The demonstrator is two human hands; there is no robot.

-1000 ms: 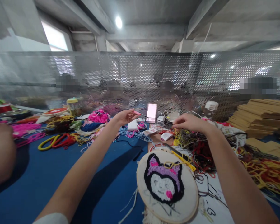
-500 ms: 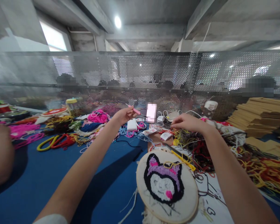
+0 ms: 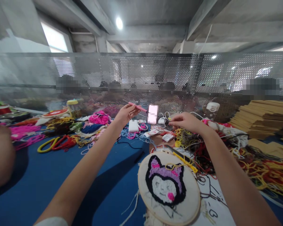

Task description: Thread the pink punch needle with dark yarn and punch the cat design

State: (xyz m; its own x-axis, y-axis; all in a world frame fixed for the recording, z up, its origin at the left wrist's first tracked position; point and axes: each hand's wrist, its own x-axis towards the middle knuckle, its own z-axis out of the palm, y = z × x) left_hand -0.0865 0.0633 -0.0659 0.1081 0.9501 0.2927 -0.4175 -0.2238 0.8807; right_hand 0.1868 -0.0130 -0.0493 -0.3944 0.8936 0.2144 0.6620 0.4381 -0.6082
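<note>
"Along the back, what takes up the most room?"

"A grey perforated screen (image 3: pixel 132 70), with blurred people behind it. In front of it spreads the blue table (image 3: pixel 44 175)."

"And on that, the biggest thing?"

"On the right, a yarn heap (image 3: pixel 202 158), tangled red, yellow and dark. Next, nearest the wearer, an embroidery hoop (image 3: pixel 168 191) with a pointy-eared figure in black, purple, white and pink, lying partly over a white sheet (image 3: pixel 223 205). At the right edge, a stack of brown packets (image 3: pixel 257 117)."

"Anyone else close by?"

"Someone's bare arm (image 3: pixel 0 157), cut off at the left edge."

"How are the wearer's hands?"

"Both are raised beyond the hoop, well apart. The left hand (image 3: pixel 124 114) has its fingers closed round something slim; the right hand (image 3: pixel 186 121) is narrowed to a pinch, near the yarn heap."

"What sits between them?"

"A lit phone (image 3: pixel 152 114), propped upright, and lower to its left a white box (image 3: pixel 133 126)."

"Smaller still?"

"The pink tool (image 3: pixel 138 107) in the left hand, tilted, its thin needle up to the left and its handle end towards the phone. Last, a dark strand (image 3: pixel 166 119) at the right fingertips; whether it reaches the tool, I can't tell."
</note>
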